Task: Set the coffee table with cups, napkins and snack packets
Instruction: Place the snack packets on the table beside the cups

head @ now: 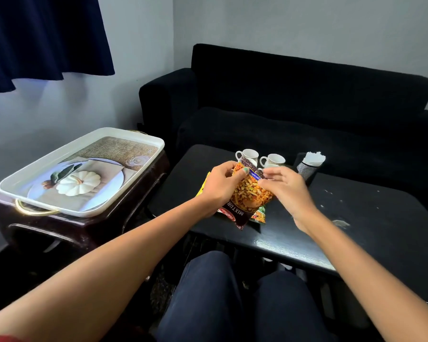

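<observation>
Both hands grip the mixture packet (248, 193): left hand (223, 183) round its side, right hand (283, 186) pinching its top edge, raised over the coffee table (356, 218), likely to position it beside the cups (260, 157).

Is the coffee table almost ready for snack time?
Nearly. The cups and the napkin holder already stand on the coffee table. The left hand and right hand hold the mixture packet above other packets. Only laying out the packets looks left.
</observation>
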{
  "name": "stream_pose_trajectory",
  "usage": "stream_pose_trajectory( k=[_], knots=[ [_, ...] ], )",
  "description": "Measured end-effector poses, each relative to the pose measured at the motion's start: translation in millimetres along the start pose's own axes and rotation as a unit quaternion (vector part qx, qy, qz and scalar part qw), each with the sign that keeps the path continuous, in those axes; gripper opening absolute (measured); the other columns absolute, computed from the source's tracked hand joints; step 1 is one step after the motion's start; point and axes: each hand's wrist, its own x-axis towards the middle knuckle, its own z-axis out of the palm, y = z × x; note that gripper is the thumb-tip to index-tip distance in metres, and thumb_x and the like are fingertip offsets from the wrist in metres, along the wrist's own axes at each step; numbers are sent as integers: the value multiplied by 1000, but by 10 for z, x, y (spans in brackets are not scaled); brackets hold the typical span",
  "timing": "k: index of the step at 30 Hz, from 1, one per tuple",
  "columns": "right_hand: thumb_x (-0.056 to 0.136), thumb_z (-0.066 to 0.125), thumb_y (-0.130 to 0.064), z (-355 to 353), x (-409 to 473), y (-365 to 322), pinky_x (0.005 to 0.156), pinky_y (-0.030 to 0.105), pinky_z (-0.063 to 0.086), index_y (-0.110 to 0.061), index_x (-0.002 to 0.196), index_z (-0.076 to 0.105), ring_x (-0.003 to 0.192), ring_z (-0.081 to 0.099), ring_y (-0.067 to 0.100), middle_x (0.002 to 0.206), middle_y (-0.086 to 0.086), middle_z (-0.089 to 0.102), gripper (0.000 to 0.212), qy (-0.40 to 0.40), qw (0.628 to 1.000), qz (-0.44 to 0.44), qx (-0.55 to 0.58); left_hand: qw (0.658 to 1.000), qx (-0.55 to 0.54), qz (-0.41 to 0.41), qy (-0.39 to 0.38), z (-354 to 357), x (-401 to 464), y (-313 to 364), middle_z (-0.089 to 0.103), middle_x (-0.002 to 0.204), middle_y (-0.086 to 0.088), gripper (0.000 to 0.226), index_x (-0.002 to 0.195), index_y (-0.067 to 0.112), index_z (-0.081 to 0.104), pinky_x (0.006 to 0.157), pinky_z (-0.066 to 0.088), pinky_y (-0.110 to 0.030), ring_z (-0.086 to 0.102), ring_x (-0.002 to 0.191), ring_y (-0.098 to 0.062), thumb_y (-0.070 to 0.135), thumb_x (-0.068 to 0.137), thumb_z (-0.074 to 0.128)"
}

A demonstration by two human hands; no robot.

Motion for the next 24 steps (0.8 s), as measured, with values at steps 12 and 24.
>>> stream_pose_trajectory(
  k=[12, 24],
  knots=[
    [75, 76, -9, 1, -44, 105, 68, 28, 55, -14, 82, 63, 71, 68, 16, 78, 3, 72, 15, 52, 999, -7, 13, 998, 53, -25, 31, -52, 43, -41, 48, 136, 4, 57, 130, 25, 45, 108, 34, -43, 47, 123, -16, 59, 85, 55],
    [89, 60, -12, 121, -94, 136, 75, 37, 50, -12, 100, 58, 95, 62, 20, 102, 6, 66, 12, 79, 848, 248, 461, 982, -84, -157, -68, -44, 19, -27, 69, 112, 8, 43, 110, 24, 64, 90, 47, -39, 65, 100, -9, 58, 84, 58]
  ],
)
